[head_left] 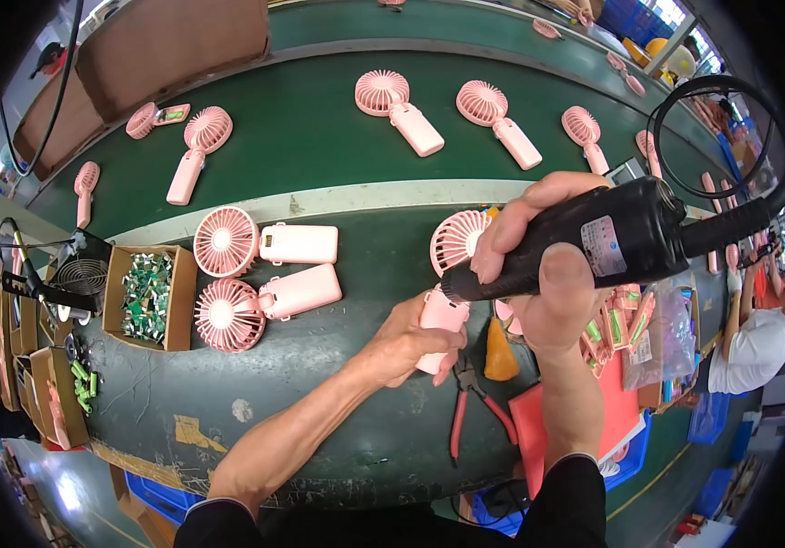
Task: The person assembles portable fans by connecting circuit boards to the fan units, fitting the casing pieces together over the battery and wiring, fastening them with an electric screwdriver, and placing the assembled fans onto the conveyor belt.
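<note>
My left hand [403, 342] is closed round the handle of a pink handheld fan [444, 315] above the green workbench. In my right hand [552, 274] is a black electric screwdriver [593, 239] with a cable at its rear end. Its nose points down at the fan handle near the hinge; whether the bit touches a screw is hidden. A pink fan head [459, 239] shows just behind the screwdriver's nose, partly covered by it. Just below my left hand lie red-handled cutting pliers [467, 402], beside an orange-yellow wedge-shaped piece [500, 352].
Two pink fans [299, 290] lie left of my hands, next to a cardboard box of small circuit boards [148, 297]. Green batteries [84, 384] are farther left. Several fans [418, 128] rest on the green conveyor [292, 137] behind. Pink parts [619, 329] and a red sheet [539, 434] are at right.
</note>
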`<state>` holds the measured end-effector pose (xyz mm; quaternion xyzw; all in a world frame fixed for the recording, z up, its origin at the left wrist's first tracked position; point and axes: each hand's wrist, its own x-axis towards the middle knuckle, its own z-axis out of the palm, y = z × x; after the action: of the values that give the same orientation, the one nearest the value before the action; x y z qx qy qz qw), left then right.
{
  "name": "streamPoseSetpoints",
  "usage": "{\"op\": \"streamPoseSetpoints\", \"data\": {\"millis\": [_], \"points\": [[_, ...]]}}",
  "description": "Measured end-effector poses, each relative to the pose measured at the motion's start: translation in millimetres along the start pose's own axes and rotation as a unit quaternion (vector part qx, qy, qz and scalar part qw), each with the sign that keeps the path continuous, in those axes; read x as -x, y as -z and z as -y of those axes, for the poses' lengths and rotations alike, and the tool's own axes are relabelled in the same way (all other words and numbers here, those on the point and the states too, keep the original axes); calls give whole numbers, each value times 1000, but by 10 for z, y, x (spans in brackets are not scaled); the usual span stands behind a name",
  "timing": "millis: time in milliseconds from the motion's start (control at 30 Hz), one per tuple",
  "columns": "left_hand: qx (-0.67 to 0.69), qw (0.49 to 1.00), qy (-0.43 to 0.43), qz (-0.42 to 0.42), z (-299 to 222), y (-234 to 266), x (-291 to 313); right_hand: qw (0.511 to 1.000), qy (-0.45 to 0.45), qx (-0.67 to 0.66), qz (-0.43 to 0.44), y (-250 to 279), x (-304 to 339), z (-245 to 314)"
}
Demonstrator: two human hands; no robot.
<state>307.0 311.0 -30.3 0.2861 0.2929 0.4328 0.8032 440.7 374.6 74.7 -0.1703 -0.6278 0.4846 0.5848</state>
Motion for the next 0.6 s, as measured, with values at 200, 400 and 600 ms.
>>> {"op": "streamPoseSetpoints", "data": {"millis": [200, 400, 600], "points": [[-20, 1000, 13, 1, 15, -19, -32, 1000, 19, 6, -18, -35, 10, 24], [42, 999, -15, -28, 64, 25, -15, 999, 19, -22, -29, -80, 0, 191], [56, 998, -5, -21, 36, 60, -27, 996, 56, 57, -40, 134, -84, 195]]}}
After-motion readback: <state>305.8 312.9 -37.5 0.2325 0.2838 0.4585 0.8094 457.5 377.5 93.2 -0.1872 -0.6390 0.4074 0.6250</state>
